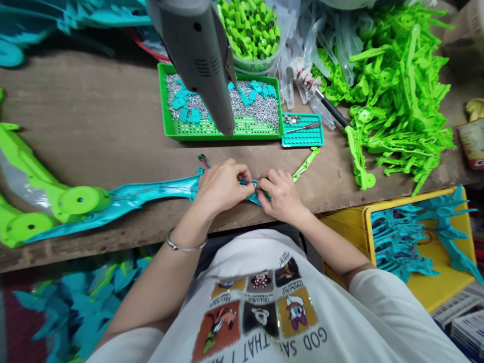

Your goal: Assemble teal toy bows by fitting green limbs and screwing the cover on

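Observation:
On the bench's front part lies a long blue plastic toy shell point(162, 189), with a thin wire running along its inside. Its left end meets green plastic pieces with round discs point(81, 200). My left hand point(227, 186) rests over the shell's narrow right part, thumb and fingers pinched at its inside; what they pinch is too small to make out. Close beside it, my right hand point(279, 194) grips the shell's right end with bent fingers. A small wired part point(202, 159) sticks out above my left hand. A slim green plastic piece point(306, 164) lies just beyond my right hand.
An electric screwdriver point(215, 75) hangs over a green tray point(223, 135) of screws and blue pieces. A small teal tray point(302, 137) adjoins it. Green parts point(408, 101) are heaped at right, below a tub of green cylinders point(257, 65). A yellow bin point(368, 237) stands at the bench edge.

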The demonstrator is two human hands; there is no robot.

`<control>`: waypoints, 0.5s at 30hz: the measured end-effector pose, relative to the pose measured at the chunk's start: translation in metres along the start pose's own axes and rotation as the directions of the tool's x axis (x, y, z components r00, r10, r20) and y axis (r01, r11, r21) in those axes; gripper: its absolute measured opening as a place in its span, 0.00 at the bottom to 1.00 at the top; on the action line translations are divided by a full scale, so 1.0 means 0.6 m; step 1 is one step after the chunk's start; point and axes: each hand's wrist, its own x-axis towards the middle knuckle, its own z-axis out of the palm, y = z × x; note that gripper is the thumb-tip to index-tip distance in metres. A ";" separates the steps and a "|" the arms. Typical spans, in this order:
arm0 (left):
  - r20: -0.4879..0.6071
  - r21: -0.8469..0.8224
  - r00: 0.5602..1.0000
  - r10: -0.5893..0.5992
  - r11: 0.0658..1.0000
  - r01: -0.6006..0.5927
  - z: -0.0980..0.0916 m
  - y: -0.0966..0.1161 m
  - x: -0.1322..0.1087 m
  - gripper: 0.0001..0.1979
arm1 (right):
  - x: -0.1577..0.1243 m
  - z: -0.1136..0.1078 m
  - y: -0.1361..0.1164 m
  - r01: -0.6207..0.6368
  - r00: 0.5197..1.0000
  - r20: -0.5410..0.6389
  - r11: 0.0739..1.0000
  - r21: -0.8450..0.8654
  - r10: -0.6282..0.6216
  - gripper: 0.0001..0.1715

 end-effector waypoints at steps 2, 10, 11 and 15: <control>0.019 0.018 1.000 0.000 1.000 0.000 -0.002 0.002 0.003 0.04 | 0.000 0.001 -0.001 -0.007 1.000 0.007 1.000 -0.011 0.007 0.11; 0.062 -0.009 0.998 0.015 1.000 -0.015 -0.010 -0.002 0.001 0.05 | -0.004 0.009 0.002 -0.004 1.000 -0.021 1.000 -0.003 0.004 0.11; 0.068 -0.017 0.998 0.017 1.000 -0.016 -0.010 -0.003 0.001 0.05 | -0.004 0.010 0.002 -0.002 1.000 -0.020 1.000 0.003 0.002 0.11; 0.071 -0.040 0.997 0.017 0.999 -0.014 -0.009 -0.004 0.002 0.06 | -0.003 0.009 0.004 0.014 1.000 -0.026 1.000 0.009 -0.014 0.12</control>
